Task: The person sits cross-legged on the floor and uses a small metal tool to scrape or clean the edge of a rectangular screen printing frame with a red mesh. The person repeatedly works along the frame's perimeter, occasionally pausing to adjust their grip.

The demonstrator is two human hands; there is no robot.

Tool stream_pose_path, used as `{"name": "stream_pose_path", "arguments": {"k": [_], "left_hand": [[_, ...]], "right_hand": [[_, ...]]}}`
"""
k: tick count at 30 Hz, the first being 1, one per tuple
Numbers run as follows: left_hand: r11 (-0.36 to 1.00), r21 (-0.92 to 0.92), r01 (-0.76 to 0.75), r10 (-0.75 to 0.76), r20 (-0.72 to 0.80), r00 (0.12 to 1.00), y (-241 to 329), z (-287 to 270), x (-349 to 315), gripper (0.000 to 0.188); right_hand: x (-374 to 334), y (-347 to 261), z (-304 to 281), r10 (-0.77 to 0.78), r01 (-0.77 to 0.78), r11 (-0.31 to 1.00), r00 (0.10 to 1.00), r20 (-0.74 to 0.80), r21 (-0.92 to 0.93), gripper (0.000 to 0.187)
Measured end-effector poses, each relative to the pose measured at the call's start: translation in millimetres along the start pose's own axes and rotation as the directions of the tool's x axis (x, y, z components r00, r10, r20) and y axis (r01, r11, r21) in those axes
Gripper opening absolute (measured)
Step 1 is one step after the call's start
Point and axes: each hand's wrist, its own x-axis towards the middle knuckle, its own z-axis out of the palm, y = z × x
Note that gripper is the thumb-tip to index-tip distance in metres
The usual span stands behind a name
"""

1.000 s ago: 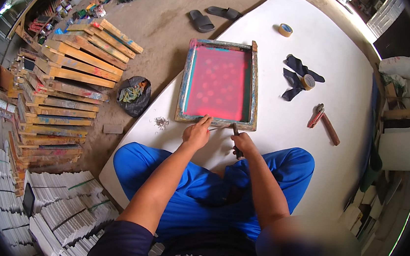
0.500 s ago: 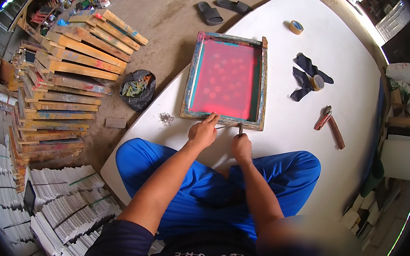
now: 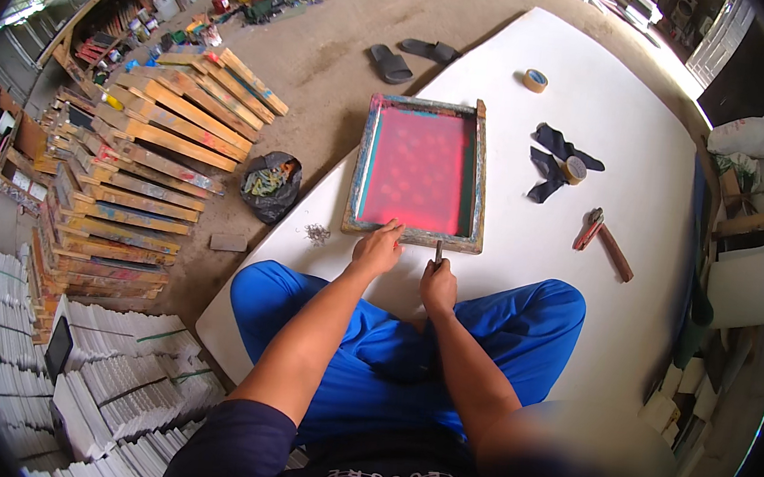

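A wooden screen-printing frame (image 3: 482, 175) with pink mesh (image 3: 421, 169) lies on the white board in front of my crossed legs. My left hand (image 3: 378, 248) rests at the frame's near rail, its fingers stretched onto the wood left of the middle. Just right of it, my right hand (image 3: 438, 287) is closed around a slim dark hand tool (image 3: 439, 252). The tool points away from me, its end at the near rail. Its exact kind is too small to tell, and most of its handle is hidden in my fist.
Pliers (image 3: 591, 229) and a hammer-like tool with a wooden handle (image 3: 616, 253) lie to the right. Beyond are tape rolls (image 3: 534, 80) and dark cloth strips (image 3: 546, 176). Small metal bits (image 3: 317, 233), a black bag (image 3: 270, 186) and stacked wooden frames (image 3: 141, 206) are left.
The whole view has shifted, so the frame appears lower. My right hand has drawn slightly nearer my left, and the tool has turned more upright. My left hand stays at the rail.
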Motion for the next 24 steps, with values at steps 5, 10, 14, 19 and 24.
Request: {"name": "stream_pose_path", "arguments": {"k": [5,10,14,19,24], "left_hand": [[0.820,-0.571,0.030,-0.087,-0.072,0.994,-13,-19,-12,0.047],[0.332,-0.912,0.240,-0.156,0.198,0.968,32,-75,-60,0.036],[0.209,-0.950,0.234,-0.206,0.192,0.960,30,-95,-101,0.028],[0.028,-0.981,0.194,-0.310,0.176,0.934,12,-107,-130,0.024],[-0.049,-0.984,0.170,-0.355,0.177,0.918,-3,-118,-136,0.021]], "right_hand": [[-26,-35,-15,-0.265,0.251,0.961,0.957,0.115,0.118,0.032],[-46,-52,-23,-0.396,0.298,0.889,0.882,0.258,0.347,0.032],[-78,-80,-43,-0.423,0.184,0.858,0.783,0.456,0.479,0.031],[-104,-111,-60,-0.548,0.242,0.805,0.654,0.521,0.542,0.023],[-92,-122,-38,-0.469,0.154,0.862,0.605,0.643,0.483,0.021]]}}
